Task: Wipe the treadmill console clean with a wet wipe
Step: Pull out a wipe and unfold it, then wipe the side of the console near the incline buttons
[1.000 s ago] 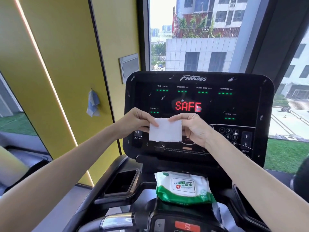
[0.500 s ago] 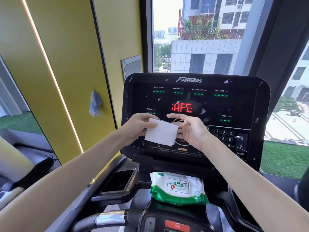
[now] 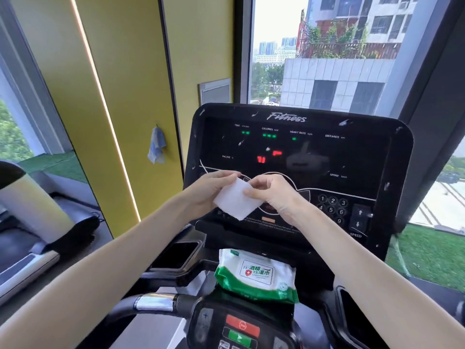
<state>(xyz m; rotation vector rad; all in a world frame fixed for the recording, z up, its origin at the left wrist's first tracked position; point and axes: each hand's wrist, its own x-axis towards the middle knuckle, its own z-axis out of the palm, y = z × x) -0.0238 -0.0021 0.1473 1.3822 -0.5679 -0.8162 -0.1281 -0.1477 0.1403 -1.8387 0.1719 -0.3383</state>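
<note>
A white folded wet wipe (image 3: 235, 201) is held in front of the black treadmill console (image 3: 352, 152), tilted like a diamond. My left hand (image 3: 208, 188) pinches its upper left edge and my right hand (image 3: 274, 192) pinches its right side. The console carries white specks and smears on its frame and screen, with green and red lights lit. The wipe hangs just before the lower middle of the panel, left of the number keypad (image 3: 332, 207).
A green and white wet wipe pack (image 3: 254, 273) lies on the ledge under the console. Below it are a red and a green button (image 3: 241, 331) and the handlebar (image 3: 156, 302). A cloth (image 3: 156, 146) hangs on the yellow wall at left.
The wipe has turned from square-on to a diamond tilt between my hands. The view has shifted right and down, and the red display has changed.
</note>
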